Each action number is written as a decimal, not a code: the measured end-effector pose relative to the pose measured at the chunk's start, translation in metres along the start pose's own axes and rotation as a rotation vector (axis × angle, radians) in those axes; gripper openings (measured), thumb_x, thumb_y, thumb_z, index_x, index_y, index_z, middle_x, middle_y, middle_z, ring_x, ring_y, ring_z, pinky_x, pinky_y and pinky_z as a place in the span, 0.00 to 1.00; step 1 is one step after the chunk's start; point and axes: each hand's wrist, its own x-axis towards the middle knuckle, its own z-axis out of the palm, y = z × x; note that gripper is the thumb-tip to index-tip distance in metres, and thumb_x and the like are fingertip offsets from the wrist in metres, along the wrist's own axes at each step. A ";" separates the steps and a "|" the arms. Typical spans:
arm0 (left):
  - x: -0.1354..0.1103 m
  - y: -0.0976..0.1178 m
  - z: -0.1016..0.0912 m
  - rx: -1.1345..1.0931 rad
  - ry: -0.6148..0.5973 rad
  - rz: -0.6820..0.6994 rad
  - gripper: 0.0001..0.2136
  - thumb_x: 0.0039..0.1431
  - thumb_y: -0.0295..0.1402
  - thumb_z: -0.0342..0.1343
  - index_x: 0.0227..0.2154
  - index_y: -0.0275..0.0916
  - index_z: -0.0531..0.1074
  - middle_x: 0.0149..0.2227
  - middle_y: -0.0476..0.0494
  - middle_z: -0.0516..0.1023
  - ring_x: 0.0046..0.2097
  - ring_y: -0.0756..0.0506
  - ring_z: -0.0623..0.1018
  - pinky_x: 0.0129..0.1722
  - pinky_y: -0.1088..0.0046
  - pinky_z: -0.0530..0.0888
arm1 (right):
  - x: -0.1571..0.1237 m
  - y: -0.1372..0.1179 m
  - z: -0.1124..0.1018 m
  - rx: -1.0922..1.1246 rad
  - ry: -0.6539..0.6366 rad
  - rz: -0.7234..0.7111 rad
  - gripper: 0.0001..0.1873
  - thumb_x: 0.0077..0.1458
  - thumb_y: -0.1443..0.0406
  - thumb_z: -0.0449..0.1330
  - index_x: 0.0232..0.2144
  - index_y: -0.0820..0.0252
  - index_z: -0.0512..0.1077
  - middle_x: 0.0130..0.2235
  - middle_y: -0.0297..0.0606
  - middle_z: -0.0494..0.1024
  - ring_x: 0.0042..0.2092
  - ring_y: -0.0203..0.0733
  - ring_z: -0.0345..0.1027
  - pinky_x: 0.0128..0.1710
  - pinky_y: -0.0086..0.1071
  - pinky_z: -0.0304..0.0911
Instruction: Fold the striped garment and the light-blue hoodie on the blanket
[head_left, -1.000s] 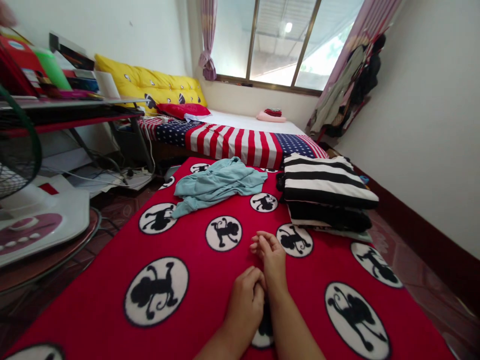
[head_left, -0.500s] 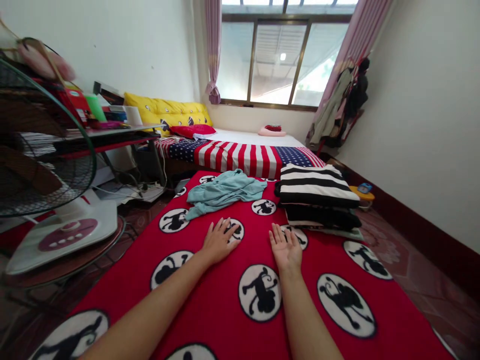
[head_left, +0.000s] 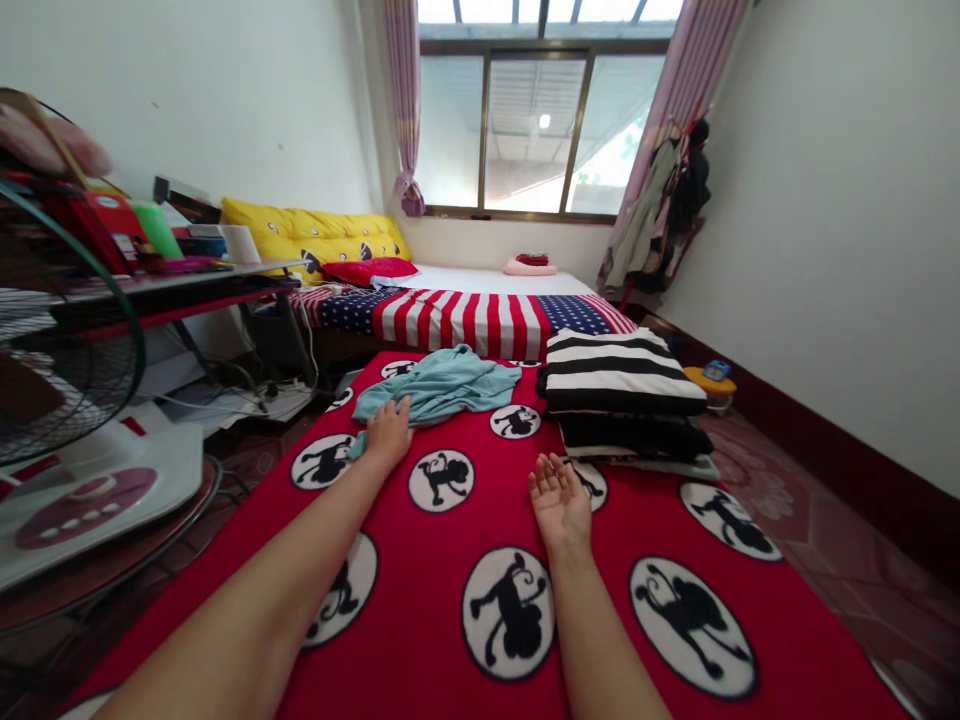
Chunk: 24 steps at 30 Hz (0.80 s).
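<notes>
My left hand (head_left: pixel 388 432) reaches forward and rests on the near edge of a crumpled light-blue garment (head_left: pixel 442 385), fingers curled onto the cloth. My right hand (head_left: pixel 559 500) hovers palm-up and open above the red blanket (head_left: pixel 450 560) printed with black monkeys in white circles. To the right of the garment stands a stack of folded clothes (head_left: pixel 622 395), topped by a black-and-white striped piece.
A bed with a stars-and-stripes cover (head_left: pixel 480 315) and yellow pillows (head_left: pixel 315 230) lies beyond the blanket. A floor fan (head_left: pixel 67 400) and a cluttered desk (head_left: pixel 180 275) stand on the left. Clothes hang by the window on the right (head_left: pixel 660 215). Tiled floor runs along the right wall.
My hands parted from in front of me; the left stretched forward to the blue garment, and the right turned palm-up and stayed near the blanket's middle. The view tilted up slightly.
</notes>
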 end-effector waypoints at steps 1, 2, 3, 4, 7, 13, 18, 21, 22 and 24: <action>0.000 0.000 0.000 0.007 0.009 0.005 0.26 0.62 0.27 0.45 0.64 0.30 0.54 0.54 0.25 0.67 0.53 0.32 0.69 0.49 0.55 0.68 | 0.000 0.000 0.001 0.008 0.005 0.007 0.05 0.51 0.64 0.61 0.32 0.59 0.74 0.34 0.34 0.80 0.36 0.34 0.75 0.38 0.29 0.70; 0.000 0.000 -0.002 0.012 0.016 0.019 0.26 0.61 0.24 0.42 0.63 0.30 0.55 0.52 0.25 0.68 0.53 0.33 0.69 0.48 0.57 0.69 | 0.000 0.000 0.002 0.013 0.010 0.011 0.05 0.51 0.64 0.61 0.32 0.59 0.74 0.34 0.34 0.80 0.36 0.34 0.75 0.37 0.29 0.70; 0.000 -0.001 -0.005 0.014 0.022 0.039 0.25 0.61 0.22 0.39 0.62 0.30 0.57 0.51 0.26 0.69 0.52 0.34 0.69 0.46 0.59 0.69 | -0.001 0.000 0.002 0.015 0.015 0.012 0.05 0.51 0.65 0.60 0.32 0.59 0.74 0.34 0.35 0.80 0.36 0.34 0.75 0.37 0.29 0.70; 0.001 -0.002 -0.011 0.014 0.030 0.061 0.25 0.61 0.20 0.37 0.61 0.31 0.60 0.51 0.27 0.69 0.52 0.35 0.69 0.45 0.60 0.70 | -0.001 0.001 0.003 0.013 0.019 0.009 0.05 0.51 0.65 0.60 0.31 0.60 0.75 0.33 0.35 0.80 0.36 0.34 0.75 0.37 0.30 0.70; 0.006 -0.006 -0.035 0.001 0.071 0.132 0.23 0.61 0.20 0.35 0.56 0.33 0.66 0.52 0.30 0.69 0.52 0.37 0.68 0.45 0.63 0.70 | -0.003 0.001 0.005 -0.004 0.024 0.004 0.04 0.50 0.65 0.61 0.31 0.59 0.75 0.33 0.35 0.80 0.35 0.35 0.76 0.36 0.29 0.71; -0.005 0.014 -0.095 -0.081 0.206 0.259 0.17 0.63 0.25 0.42 0.47 0.37 0.74 0.55 0.37 0.67 0.58 0.38 0.65 0.52 0.63 0.68 | -0.004 0.002 0.007 -0.020 0.014 0.006 0.04 0.49 0.67 0.62 0.30 0.60 0.75 0.32 0.33 0.81 0.34 0.33 0.76 0.36 0.28 0.71; -0.090 0.076 -0.098 -0.611 0.113 0.462 0.15 0.50 0.18 0.49 0.34 0.39 0.78 0.39 0.43 0.77 0.45 0.43 0.74 0.49 0.67 0.69 | -0.008 0.003 0.010 -0.088 -0.032 0.036 0.06 0.48 0.64 0.63 0.31 0.60 0.75 0.32 0.35 0.81 0.34 0.35 0.76 0.34 0.27 0.71; -0.160 0.111 -0.069 -0.949 -0.174 0.543 0.16 0.44 0.16 0.48 0.26 0.39 0.78 0.36 0.45 0.79 0.40 0.47 0.76 0.43 0.73 0.71 | -0.013 0.006 0.012 -0.222 -0.140 0.013 0.13 0.46 0.60 0.66 0.35 0.58 0.76 0.38 0.37 0.81 0.39 0.38 0.76 0.35 0.29 0.70; -0.179 0.119 -0.060 -0.996 -0.251 0.558 0.17 0.42 0.15 0.48 0.25 0.39 0.79 0.34 0.45 0.79 0.39 0.48 0.77 0.42 0.74 0.71 | -0.014 0.008 0.013 -0.279 -0.176 -0.012 0.16 0.46 0.58 0.67 0.38 0.58 0.75 0.41 0.38 0.80 0.41 0.40 0.75 0.36 0.30 0.70; -0.204 0.127 -0.050 -1.017 -0.305 0.594 0.16 0.43 0.16 0.51 0.27 0.40 0.80 0.35 0.47 0.81 0.40 0.46 0.77 0.44 0.72 0.70 | -0.015 0.014 0.014 -0.433 -0.228 -0.073 0.23 0.45 0.55 0.67 0.43 0.57 0.73 0.48 0.41 0.77 0.46 0.43 0.74 0.39 0.32 0.70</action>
